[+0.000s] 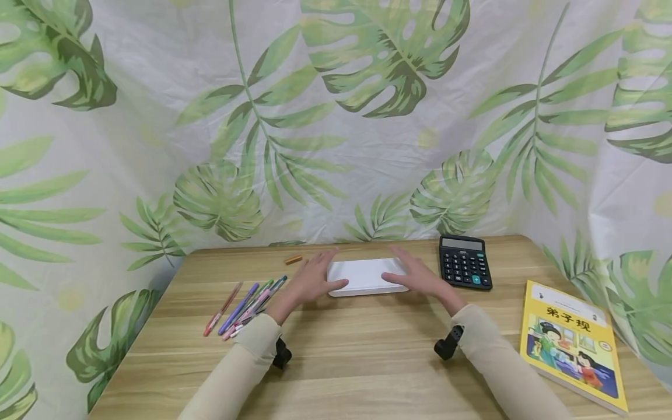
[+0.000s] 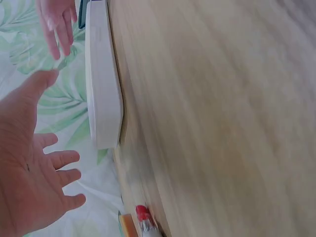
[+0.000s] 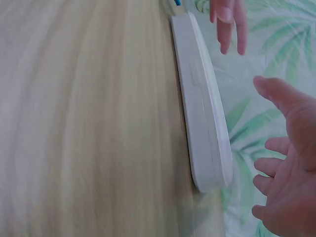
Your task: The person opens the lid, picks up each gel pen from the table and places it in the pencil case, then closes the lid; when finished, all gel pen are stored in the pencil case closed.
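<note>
A flat white case [image 1: 366, 275] with rounded corners lies near the middle of the wooden table, its lid down. My left hand [image 1: 313, 279] hovers at the case's left end, fingers spread and thumb toward the case. At the other end hovers my right hand [image 1: 415, 274], also spread, its thumb over the case's right part in the head view. Both wrist views show the white case [image 2: 104, 79] [image 3: 201, 103] with a gap between it and each palm. Neither hand holds anything.
Several coloured pens [image 1: 252, 309] lie in a loose bunch at the left, with an orange eraser-like block [image 1: 293, 259] behind them. A black calculator [image 1: 464, 262] is at the back right; a yellow book [image 1: 572, 344] lies at the right edge. Behind the table [image 1: 362, 373] hangs a leaf-patterned cloth [image 1: 378, 134].
</note>
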Demonstrator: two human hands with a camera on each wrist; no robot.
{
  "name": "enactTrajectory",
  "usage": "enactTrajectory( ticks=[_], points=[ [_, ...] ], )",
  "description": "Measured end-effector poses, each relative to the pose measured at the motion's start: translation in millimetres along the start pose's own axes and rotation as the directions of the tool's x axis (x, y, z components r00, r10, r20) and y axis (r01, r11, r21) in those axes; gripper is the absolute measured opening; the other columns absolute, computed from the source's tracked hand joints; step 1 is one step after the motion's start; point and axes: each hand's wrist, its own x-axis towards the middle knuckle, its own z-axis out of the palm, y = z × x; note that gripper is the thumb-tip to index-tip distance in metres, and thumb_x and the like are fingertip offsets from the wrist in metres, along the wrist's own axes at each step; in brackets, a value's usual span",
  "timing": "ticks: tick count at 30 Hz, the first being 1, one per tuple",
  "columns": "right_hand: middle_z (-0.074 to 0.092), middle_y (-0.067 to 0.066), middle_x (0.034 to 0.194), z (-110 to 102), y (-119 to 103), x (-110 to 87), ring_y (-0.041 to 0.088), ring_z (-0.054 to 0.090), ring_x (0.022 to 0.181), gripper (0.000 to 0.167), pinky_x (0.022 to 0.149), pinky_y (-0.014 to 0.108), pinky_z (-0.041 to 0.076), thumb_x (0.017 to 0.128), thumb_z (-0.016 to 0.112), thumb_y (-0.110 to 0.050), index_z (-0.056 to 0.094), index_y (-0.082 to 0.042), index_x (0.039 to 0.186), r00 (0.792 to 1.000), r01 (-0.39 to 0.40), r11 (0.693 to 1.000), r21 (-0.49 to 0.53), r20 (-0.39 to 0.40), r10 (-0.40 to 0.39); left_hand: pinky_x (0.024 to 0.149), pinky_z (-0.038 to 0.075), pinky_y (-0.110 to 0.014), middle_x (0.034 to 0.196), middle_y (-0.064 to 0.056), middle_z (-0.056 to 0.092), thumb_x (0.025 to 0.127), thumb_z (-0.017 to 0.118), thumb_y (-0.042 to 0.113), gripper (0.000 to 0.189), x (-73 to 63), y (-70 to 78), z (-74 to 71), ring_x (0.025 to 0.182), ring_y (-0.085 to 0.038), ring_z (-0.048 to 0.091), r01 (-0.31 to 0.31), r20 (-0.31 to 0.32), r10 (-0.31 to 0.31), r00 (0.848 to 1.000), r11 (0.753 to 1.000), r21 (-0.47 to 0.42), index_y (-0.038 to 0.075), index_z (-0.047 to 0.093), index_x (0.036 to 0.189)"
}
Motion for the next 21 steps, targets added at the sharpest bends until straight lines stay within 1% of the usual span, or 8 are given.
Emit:
enactTrajectory(
  ticks=[2, 4, 7, 11, 14, 18, 21],
  points=[
    [0.021, 0.022, 0.167, -6.4, 4.0, -1.3, 0.042, 0.021, 0.154, 0.092, 0.122, 0.061, 0.018, 0.095, 0.068, -0.045, 0.020, -0.003, 0.162, 0.999, -0.018, 0.998, 0.053, 0.038, 0.016, 0.120, 0.023, -0.063, 0.163, -0.014, 0.037, 0.089, 0.069, 0.058, 0.094, 0.5, -2.1, -2.5, 0.152, -0.037, 0.031, -0.017, 0.004, 0.017, 1.000, 0.999, -0.028, 0.013, 0.029, 0.161],
    [0.020, 0.022, 0.168, -11.5, 8.6, -2.1, 0.043, 0.021, 0.154, 0.097, 0.122, 0.060, 0.021, 0.093, 0.071, -0.046, 0.019, -0.004, 0.162, 0.997, -0.038, 0.996, 0.083, 0.065, 0.033, 0.120, 0.027, -0.059, 0.163, -0.012, 0.037, 0.085, 0.074, 0.059, 0.099, 0.6, -4.9, -4.8, 0.150, -0.036, 0.035, -0.029, 0.017, 0.030, 0.999, 0.999, -0.046, 0.013, 0.029, 0.161],
    [0.019, 0.023, 0.168, -17.2, 15.0, -3.4, 0.045, 0.018, 0.154, 0.101, 0.121, 0.062, 0.020, 0.089, 0.077, -0.043, 0.019, -0.005, 0.162, 0.993, -0.065, 0.989, 0.135, 0.102, 0.052, 0.119, 0.033, -0.054, 0.162, -0.012, 0.039, 0.079, 0.080, 0.058, 0.108, 1.4, -9.8, -6.7, 0.148, -0.036, 0.039, -0.038, 0.044, 0.041, 0.998, 0.997, -0.073, 0.012, 0.027, 0.162],
    [0.020, 0.023, 0.168, -20.9, 23.6, -3.9, 0.045, 0.015, 0.155, 0.104, 0.122, 0.062, 0.017, 0.084, 0.084, -0.034, 0.022, -0.004, 0.162, 0.987, -0.103, 0.977, 0.188, 0.143, 0.077, 0.116, 0.037, -0.053, 0.159, -0.017, 0.043, 0.074, 0.087, 0.052, 0.114, 3.7, -15.1, -7.0, 0.146, -0.037, 0.042, -0.049, 0.074, 0.057, 0.996, 0.993, -0.109, 0.009, 0.027, 0.161],
    [0.023, 0.025, 0.166, -21.0, 29.2, -2.9, 0.045, 0.018, 0.154, 0.106, 0.122, 0.061, 0.017, 0.080, 0.087, -0.028, 0.024, -0.001, 0.160, 0.984, -0.112, 0.973, 0.203, 0.159, 0.080, 0.116, 0.037, -0.052, 0.156, -0.018, 0.046, 0.072, 0.090, 0.048, 0.115, 5.9, -17.0, -6.7, 0.143, -0.036, 0.045, -0.043, 0.091, 0.055, 0.994, 0.991, -0.129, 0.006, 0.029, 0.160],
    [0.030, 0.026, 0.163, -19.0, 34.6, -1.8, 0.045, 0.024, 0.152, 0.106, 0.123, 0.059, 0.017, 0.077, 0.090, -0.020, 0.026, 0.002, 0.159, 0.983, -0.114, 0.967, 0.230, 0.165, 0.077, 0.115, 0.039, -0.050, 0.152, -0.019, 0.050, 0.071, 0.091, 0.046, 0.111, 9.2, -18.9, -4.7, 0.141, -0.035, 0.048, -0.039, 0.101, 0.050, 0.994, 0.993, -0.108, 0.002, 0.035, 0.157],
    [0.031, 0.027, 0.162, -17.3, 36.7, -1.5, 0.045, 0.025, 0.152, 0.106, 0.123, 0.059, 0.017, 0.077, 0.089, -0.018, 0.025, 0.002, 0.159, 0.982, -0.124, 0.961, 0.247, 0.168, 0.084, 0.115, 0.039, -0.050, 0.152, -0.019, 0.050, 0.072, 0.091, 0.045, 0.107, 10.8, -19.1, -3.8, 0.141, -0.036, 0.047, -0.043, 0.098, 0.052, 0.994, 0.995, -0.094, 0.000, 0.039, 0.154]
  ],
)
